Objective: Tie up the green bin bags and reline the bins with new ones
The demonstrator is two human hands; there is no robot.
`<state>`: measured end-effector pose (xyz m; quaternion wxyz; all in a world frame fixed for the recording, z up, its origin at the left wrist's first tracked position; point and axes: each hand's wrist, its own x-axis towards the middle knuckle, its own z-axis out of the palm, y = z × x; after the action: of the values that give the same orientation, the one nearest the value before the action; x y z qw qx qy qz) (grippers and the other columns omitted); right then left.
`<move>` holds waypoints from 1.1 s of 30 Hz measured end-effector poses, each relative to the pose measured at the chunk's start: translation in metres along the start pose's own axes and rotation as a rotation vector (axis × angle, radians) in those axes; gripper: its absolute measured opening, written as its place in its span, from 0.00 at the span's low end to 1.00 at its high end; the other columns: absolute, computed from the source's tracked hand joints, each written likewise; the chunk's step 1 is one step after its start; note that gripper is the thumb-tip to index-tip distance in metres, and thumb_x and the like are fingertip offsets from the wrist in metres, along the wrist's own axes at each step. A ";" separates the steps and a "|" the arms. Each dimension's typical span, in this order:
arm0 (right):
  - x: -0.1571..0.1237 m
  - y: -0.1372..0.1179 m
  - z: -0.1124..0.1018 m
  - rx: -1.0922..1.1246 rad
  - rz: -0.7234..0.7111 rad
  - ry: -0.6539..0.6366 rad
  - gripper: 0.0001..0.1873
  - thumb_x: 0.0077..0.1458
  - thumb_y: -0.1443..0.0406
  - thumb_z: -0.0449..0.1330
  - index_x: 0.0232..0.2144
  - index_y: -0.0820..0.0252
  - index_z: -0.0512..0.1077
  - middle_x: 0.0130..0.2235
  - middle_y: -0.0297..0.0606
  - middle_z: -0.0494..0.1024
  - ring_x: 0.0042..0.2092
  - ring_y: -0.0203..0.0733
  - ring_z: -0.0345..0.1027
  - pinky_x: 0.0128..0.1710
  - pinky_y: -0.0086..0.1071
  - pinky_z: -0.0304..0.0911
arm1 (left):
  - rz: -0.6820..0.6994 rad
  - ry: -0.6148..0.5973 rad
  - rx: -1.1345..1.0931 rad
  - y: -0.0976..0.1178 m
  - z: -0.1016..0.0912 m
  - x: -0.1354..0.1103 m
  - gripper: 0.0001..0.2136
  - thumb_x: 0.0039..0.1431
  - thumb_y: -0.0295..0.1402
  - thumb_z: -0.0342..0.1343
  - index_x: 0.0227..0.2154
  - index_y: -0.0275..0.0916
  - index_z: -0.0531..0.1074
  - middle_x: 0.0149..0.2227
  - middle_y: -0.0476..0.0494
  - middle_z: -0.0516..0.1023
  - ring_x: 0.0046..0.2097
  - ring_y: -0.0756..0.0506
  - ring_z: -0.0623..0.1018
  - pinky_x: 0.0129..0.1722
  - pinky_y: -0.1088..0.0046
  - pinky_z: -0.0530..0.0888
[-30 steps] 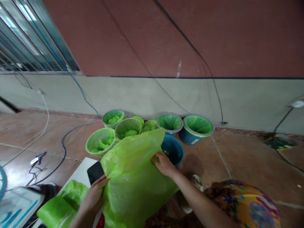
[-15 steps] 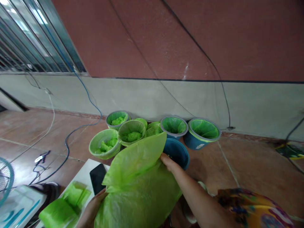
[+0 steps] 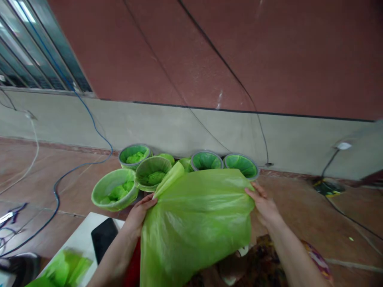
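A large green plastic bag (image 3: 197,215) is stretched out wide in front of me. My left hand (image 3: 143,209) grips its upper left edge, fingers closed on the film. On the other side my right hand (image 3: 261,201) pinches the upper right edge. The bag hangs down between both hands and covers part of the bins behind it. Beyond it stand a lined bin with crumpled green film inside (image 3: 152,171) and two grey-rimmed bins, the middle one (image 3: 207,160) and the right one (image 3: 241,165), both lined in green.
At left, a pale green lined bin (image 3: 115,189) and a grey-rimmed bin (image 3: 134,154) hold green film. A white table (image 3: 86,227) carries a black phone (image 3: 104,237) and folded green bags (image 3: 64,267). A blue cable (image 3: 56,187) crosses the floor; a white socket (image 3: 343,146) is on the wall.
Both hands have moved apart and the bag has gone from bunched and puffed to spread wide. My right hand has shifted right, off the blue bin, which the bag now hides. The view has turned right.
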<state>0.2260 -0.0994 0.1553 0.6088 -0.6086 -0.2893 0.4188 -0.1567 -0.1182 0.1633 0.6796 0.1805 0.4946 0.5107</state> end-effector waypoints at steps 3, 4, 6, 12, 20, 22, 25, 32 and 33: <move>-0.010 -0.039 -0.044 -0.034 -0.060 0.140 0.46 0.37 0.57 0.70 0.59 0.52 0.60 0.39 0.35 0.80 0.33 0.39 0.75 0.32 0.30 0.72 | 0.009 -0.133 -0.012 0.001 0.048 0.029 0.16 0.44 0.24 0.64 0.39 0.35 0.75 0.34 0.44 0.81 0.34 0.45 0.80 0.38 0.71 0.76; -0.016 -0.051 -0.057 -0.066 -0.090 0.153 0.47 0.39 0.57 0.69 0.61 0.51 0.58 0.39 0.36 0.80 0.33 0.39 0.75 0.32 0.30 0.72 | 0.012 -0.172 -0.014 0.000 0.062 0.037 0.15 0.44 0.25 0.64 0.39 0.35 0.75 0.34 0.44 0.81 0.35 0.46 0.80 0.39 0.71 0.76; -0.029 -0.072 -0.080 -0.126 -0.154 0.144 0.45 0.41 0.56 0.68 0.61 0.50 0.58 0.42 0.38 0.80 0.35 0.41 0.75 0.32 0.32 0.71 | 0.010 -0.251 -0.015 -0.005 0.086 0.052 0.16 0.45 0.25 0.64 0.40 0.35 0.75 0.35 0.44 0.81 0.36 0.46 0.80 0.40 0.72 0.75; -0.056 -0.111 -0.134 -0.110 -0.160 0.168 0.23 0.41 0.57 0.68 0.42 0.53 0.77 0.45 0.42 0.79 0.39 0.41 0.74 0.34 0.30 0.70 | -0.019 -0.462 -0.105 -0.023 0.135 0.080 0.17 0.51 0.27 0.61 0.46 0.38 0.72 0.38 0.46 0.80 0.37 0.49 0.79 0.38 0.73 0.74; -0.069 -0.130 -0.162 -0.310 -0.155 0.044 0.31 0.35 0.56 0.70 0.45 0.55 0.75 0.48 0.44 0.77 0.43 0.47 0.72 0.36 0.33 0.70 | 0.023 -0.472 -0.136 -0.024 0.162 0.079 0.21 0.52 0.28 0.60 0.51 0.41 0.70 0.37 0.47 0.80 0.36 0.50 0.78 0.40 0.72 0.74; -0.068 -0.128 -0.165 -0.480 -0.218 0.013 0.37 0.32 0.57 0.71 0.49 0.55 0.73 0.48 0.42 0.77 0.44 0.48 0.72 0.38 0.35 0.69 | 0.045 -0.474 -0.122 -0.019 0.160 0.078 0.18 0.51 0.29 0.61 0.47 0.40 0.73 0.38 0.46 0.81 0.37 0.49 0.78 0.41 0.71 0.73; -0.060 -0.119 -0.173 -0.862 -0.326 0.066 0.38 0.34 0.57 0.69 0.51 0.56 0.71 0.40 0.41 0.79 0.39 0.48 0.73 0.36 0.38 0.68 | 0.102 -0.563 0.012 -0.011 0.154 0.075 0.16 0.47 0.31 0.65 0.42 0.36 0.77 0.36 0.44 0.81 0.37 0.47 0.78 0.41 0.71 0.72; -0.036 -0.095 -0.183 -1.435 -0.536 0.192 0.28 0.43 0.65 0.59 0.50 0.58 0.72 0.38 0.45 0.80 0.37 0.52 0.75 0.37 0.40 0.69 | 0.426 -0.655 0.628 0.001 0.153 0.065 0.19 0.42 0.30 0.67 0.42 0.36 0.79 0.26 0.50 0.76 0.26 0.52 0.70 0.29 0.77 0.67; -0.034 -0.094 -0.184 -1.485 -0.549 0.209 0.26 0.43 0.67 0.58 0.48 0.58 0.73 0.37 0.45 0.80 0.36 0.52 0.75 0.36 0.40 0.69 | 0.500 -0.649 0.714 0.002 0.155 0.064 0.18 0.44 0.31 0.66 0.42 0.37 0.79 0.26 0.50 0.76 0.27 0.52 0.69 0.29 0.77 0.66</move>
<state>0.3831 -0.2118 0.2363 0.1497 -0.7982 -0.5735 -0.1075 -0.0263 -0.0214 0.2029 0.5517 0.6609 0.3439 0.3751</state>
